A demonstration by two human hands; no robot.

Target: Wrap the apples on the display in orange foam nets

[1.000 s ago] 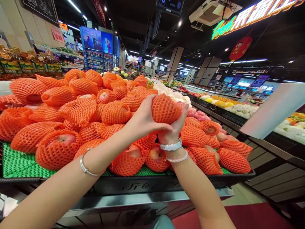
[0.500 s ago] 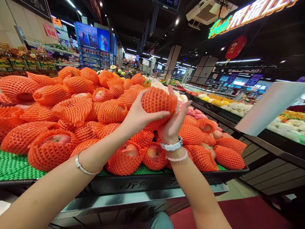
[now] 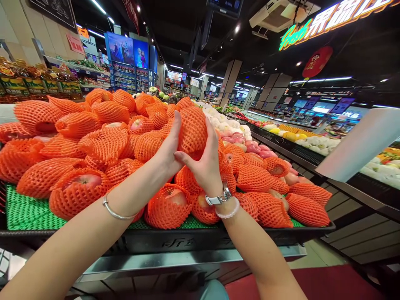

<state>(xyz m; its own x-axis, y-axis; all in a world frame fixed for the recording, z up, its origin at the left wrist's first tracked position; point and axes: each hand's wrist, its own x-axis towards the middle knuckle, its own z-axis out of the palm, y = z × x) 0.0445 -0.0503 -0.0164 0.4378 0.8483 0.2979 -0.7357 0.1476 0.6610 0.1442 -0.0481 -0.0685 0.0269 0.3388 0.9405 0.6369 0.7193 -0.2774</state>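
Both my hands grip one apple wrapped in orange foam netting (image 3: 193, 129), raised over a heap of the same netted apples (image 3: 103, 141). My left hand (image 3: 168, 152) holds its left side, thumb up along the netting. My right hand (image 3: 204, 164), with a white watch and bead bracelet at the wrist, presses on its right and lower side. The fruit inside the held netting is hidden. The heap lies on green mesh matting (image 3: 26, 212) in a black display tray (image 3: 175, 239).
Further fruit bins (image 3: 300, 139) with white, pink and yellow fruit run off to the right. A white sign board (image 3: 356, 143) juts in at the right. Shelves of bottled goods (image 3: 37, 85) stand at the back left. Red floor (image 3: 315, 283) lies below right.
The held netted apple has moved left and up and turned more upright. My right hand has shifted from under it to its right side, and my left thumb now points up.
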